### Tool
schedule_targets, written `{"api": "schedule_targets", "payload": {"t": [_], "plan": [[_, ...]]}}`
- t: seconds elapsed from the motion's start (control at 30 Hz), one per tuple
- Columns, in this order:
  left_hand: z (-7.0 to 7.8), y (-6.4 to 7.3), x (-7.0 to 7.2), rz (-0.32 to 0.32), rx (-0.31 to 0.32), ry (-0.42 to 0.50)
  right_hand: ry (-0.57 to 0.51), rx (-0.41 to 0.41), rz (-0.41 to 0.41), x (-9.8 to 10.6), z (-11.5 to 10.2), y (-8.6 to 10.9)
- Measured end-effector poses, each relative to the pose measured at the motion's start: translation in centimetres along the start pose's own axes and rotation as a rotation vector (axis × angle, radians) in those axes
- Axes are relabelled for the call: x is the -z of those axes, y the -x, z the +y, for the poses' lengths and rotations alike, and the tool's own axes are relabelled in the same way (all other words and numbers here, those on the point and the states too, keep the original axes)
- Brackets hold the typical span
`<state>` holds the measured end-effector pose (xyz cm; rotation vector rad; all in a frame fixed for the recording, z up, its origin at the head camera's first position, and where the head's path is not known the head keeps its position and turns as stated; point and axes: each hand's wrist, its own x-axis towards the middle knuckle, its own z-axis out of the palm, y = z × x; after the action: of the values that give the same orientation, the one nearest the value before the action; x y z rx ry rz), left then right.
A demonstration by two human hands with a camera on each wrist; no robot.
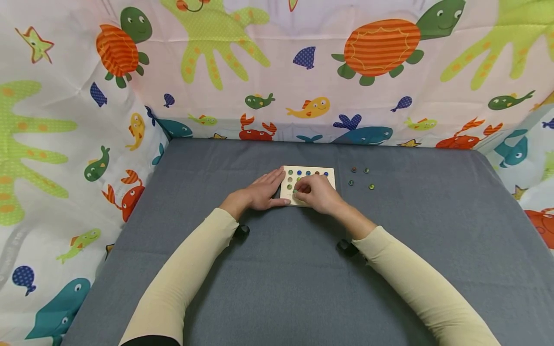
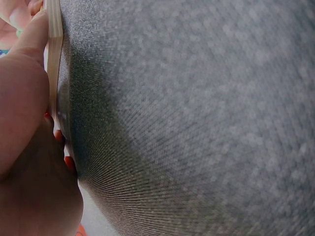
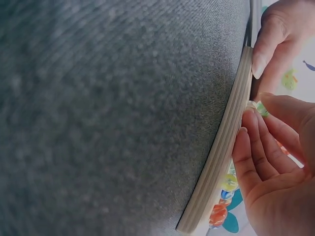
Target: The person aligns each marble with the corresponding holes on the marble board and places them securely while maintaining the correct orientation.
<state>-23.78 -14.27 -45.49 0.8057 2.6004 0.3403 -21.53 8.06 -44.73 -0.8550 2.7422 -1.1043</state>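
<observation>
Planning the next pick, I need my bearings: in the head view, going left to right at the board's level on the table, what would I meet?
Left hand → right hand → left pair of loose marbles → right pair of loose marbles.

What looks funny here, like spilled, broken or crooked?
Nothing stands out. The wooden board looks whole, and the left hand touches it. The right hand pinches a green marble. Four loose marbles sit right of the board, but close together, so they probably didn't spill.
</observation>
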Motion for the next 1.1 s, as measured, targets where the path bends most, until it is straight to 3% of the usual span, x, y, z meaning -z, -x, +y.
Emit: {"api": "schedule_targets", "payload": {"t": [0.87,1.1], "plan": [[0.2,0.14,0.12,-0.007,0.006,0.01,0.016,0.061,-0.01,-0.91,-0.07,-0.74],[-0.38,-0.42,-0.22,-0.006,0.004,0.022,0.028,0.079,-0.034,-1.01,-0.05,-0.86]]}}
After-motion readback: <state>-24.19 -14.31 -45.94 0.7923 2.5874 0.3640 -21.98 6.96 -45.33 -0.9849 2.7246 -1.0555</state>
